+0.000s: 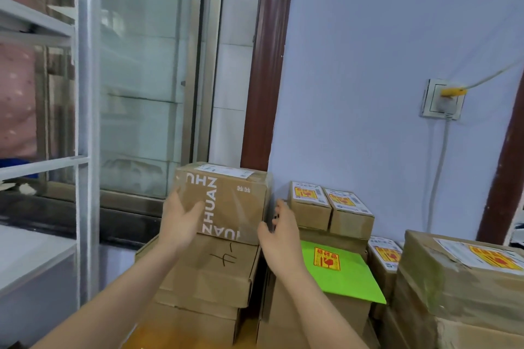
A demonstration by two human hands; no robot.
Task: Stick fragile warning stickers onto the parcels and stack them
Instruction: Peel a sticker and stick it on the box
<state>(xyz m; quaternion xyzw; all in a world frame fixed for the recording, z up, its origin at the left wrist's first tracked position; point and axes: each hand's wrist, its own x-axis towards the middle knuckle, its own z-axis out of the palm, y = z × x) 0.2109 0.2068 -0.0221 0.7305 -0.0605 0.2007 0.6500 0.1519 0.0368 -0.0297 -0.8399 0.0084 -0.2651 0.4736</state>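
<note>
Top box (226, 201), printed ZHUAN, sits on the left stack (209, 272), just ahead of both sets of fingers. Left hand (181, 224) lies flat against its near-left corner, fingers spread and touching the front face, thumb out across the print; no wrap around an edge, so more a steadying press than a grip. Right hand (279, 231) stands at its right side, fingers half curled; cannot tell whether the tips touch the side face or hang just clear of it.

Judged stiff: corrugated card, square corners, no sag. Judged light to middling, since open palms alone seem enough to manage it. Taped, glossy skin on the front face, so likely slippery under flat palms; safer taken by opposite side faces low down, or with fingertips hooked under the bottom edge. A white label (224, 170) on top, beyond the fingertips; no yellow warning sticker seen on it.

Counted: one box between the hands; about three flatter boxes under it. Right of the right fingers, two small boxes (330, 207) side by side, each stickered; one green envelope (340, 272), stickered; one more small stickered box (384, 256) past it; one large stickered box (465, 272) farthest right. Five yellow stickers in all.
</note>
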